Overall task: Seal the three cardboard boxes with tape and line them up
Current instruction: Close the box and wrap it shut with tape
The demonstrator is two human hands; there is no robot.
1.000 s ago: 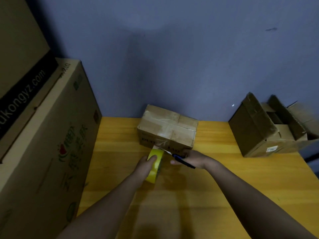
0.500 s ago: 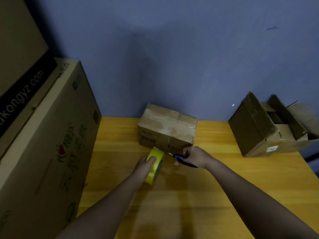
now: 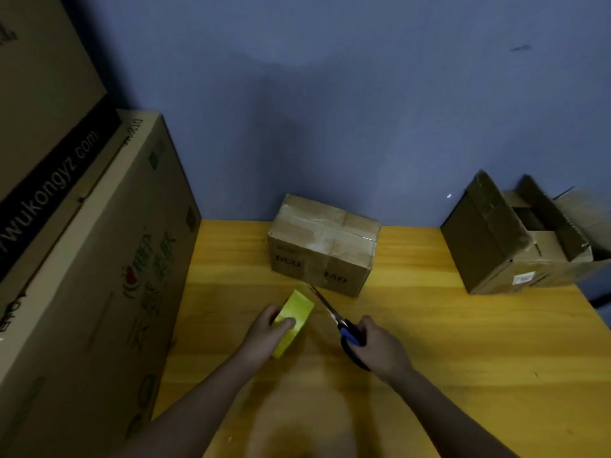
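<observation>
Two hands busy: left grip (image 3: 264,328) clasps the yellow tape roll (image 3: 292,320), right grip (image 3: 380,348) holds blue-handled scissors (image 3: 334,317); taped box (image 3: 322,244) rests mid-bench (image 3: 463,342). Blades near fingers risk nicks.

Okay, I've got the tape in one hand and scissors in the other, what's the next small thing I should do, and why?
Probably set down the scissors from your right hand and pull the open box closer. The middle box already looks taped across its top, while that one's flaps stand open; your left hand keeps the tape roll.
</observation>
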